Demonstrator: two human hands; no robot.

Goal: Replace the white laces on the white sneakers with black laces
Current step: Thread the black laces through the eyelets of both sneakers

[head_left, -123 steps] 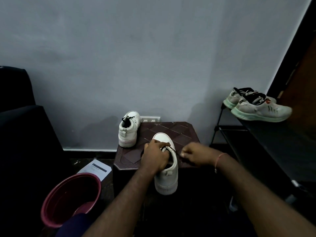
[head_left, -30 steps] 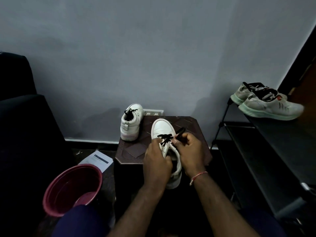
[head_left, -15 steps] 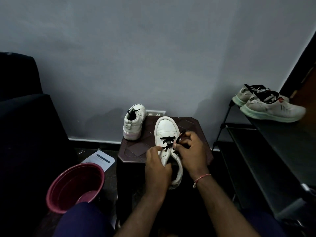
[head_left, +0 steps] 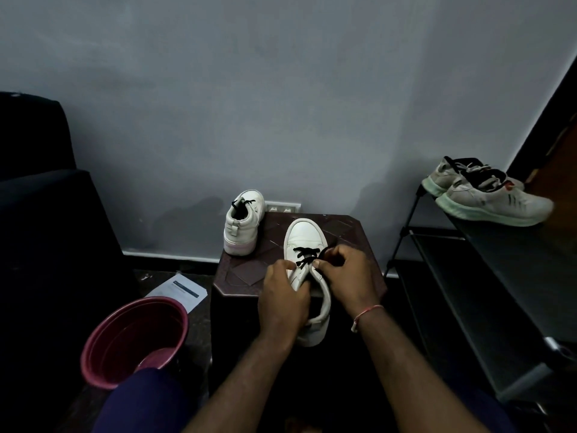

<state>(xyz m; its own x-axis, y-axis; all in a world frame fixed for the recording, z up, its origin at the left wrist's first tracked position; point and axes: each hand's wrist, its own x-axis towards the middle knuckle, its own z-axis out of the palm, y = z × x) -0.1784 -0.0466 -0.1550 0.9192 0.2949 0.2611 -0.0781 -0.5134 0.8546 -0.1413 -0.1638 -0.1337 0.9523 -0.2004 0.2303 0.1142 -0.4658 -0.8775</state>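
1. Near white sneaker (head_left: 304, 239): lies on the brown stool (head_left: 348, 232), toe toward the wall and heel hanging over the near edge. Both hands are on it.
2. Black lace (head_left: 305, 256): crosses the front eyelets in two rows. One strand runs right into the right hand.
3. Left hand (head_left: 282, 296): fingers curled round the sneaker's left side at the collar, thumb tip laid on the upper beside the lace; a firm hold.
4. Right hand (head_left: 346, 273): fingers bent tight, thumb and forefinger pinching the black lace at the right eyelet row. There is a thread band (head_left: 366, 314) on the wrist.
5. Second white sneaker (head_left: 242, 228): stands at the stool's far left corner, heel toward the camera, black lace showing at its opening. It is apart from both hands.
6. Maroon basin (head_left: 131, 335): on the floor left of the stool, with a printed sheet (head_left: 182, 289) just behind it.
7. Grey running shoes (head_left: 490, 200): a pair on the top of the dark rack (head_left: 499, 276), at right.
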